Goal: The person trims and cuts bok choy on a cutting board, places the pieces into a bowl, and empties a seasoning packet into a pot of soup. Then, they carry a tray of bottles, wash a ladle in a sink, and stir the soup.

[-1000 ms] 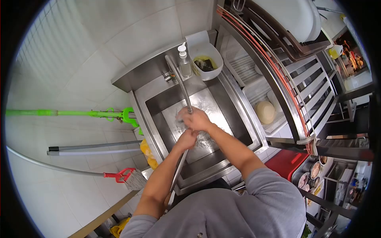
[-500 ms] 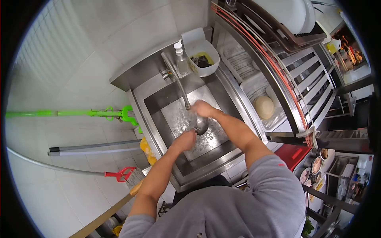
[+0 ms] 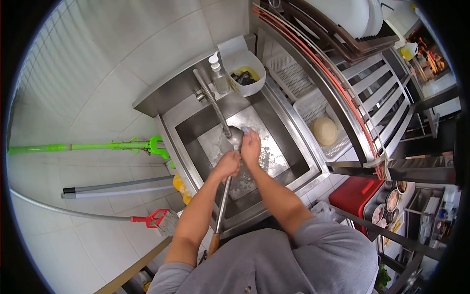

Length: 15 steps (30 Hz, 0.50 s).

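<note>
My left hand (image 3: 227, 165) is closed round the metal shaft of a long ladle (image 3: 224, 198), close to its bowl. The ladle's wooden handle end (image 3: 214, 243) points back toward my body. Its rounded bowl (image 3: 236, 137) is under the tip of the flexible metal faucet (image 3: 215, 105), over the sink (image 3: 271, 130). My right hand (image 3: 251, 148) holds the right side of the bowl, its fingers partly hidden. Something pale shows at those fingertips, too small to name. Water spreads over the sink bottom.
A soap pump bottle (image 3: 219, 76) and a white bin (image 3: 254, 87) with dark, wet contents stand behind the sink. To the right are white baskets (image 3: 338, 149) and a metal rack (image 3: 374, 93). A green pole (image 3: 88, 147) and a red-headed brush (image 3: 149, 219) are at left.
The ladle's bowl has moved up under the faucet, and its shaft now shows toward my body. My right hand has gone from beside the spout down to the bowl.
</note>
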Available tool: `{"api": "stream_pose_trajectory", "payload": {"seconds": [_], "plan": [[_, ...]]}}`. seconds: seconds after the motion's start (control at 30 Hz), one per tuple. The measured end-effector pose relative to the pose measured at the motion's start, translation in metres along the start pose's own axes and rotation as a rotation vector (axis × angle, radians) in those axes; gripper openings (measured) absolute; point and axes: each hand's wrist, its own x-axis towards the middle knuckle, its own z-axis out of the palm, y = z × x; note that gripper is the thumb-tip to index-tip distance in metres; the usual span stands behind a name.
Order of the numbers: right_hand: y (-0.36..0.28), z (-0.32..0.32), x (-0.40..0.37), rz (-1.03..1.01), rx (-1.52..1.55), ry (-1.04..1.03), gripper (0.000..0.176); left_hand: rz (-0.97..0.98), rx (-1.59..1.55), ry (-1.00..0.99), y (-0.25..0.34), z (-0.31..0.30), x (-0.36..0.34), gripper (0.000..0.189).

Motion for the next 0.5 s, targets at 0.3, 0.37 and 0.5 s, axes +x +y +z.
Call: {"api": "stream_pose_trajectory", "payload": {"seconds": [0.3, 0.37, 0.5], "plan": [[0.007, -0.007, 0.01, -0.727, 0.013, -0.366, 0.031, -0.054, -0.401, -0.059, -0.019, -0.02, 0.0, 0.015], [0.07, 0.018, 0.015, 0.415, 0.555, -0.4, 0.031, -0.078, -0.323, -0.073, -0.011, -0.018, -0.015, 0.013], [0.0, 0.006, 0.02, -0.281, 0.147, -0.409, 0.025, -0.094, -0.157, -0.068, -0.022, -0.017, 0.001, 0.014]]}}
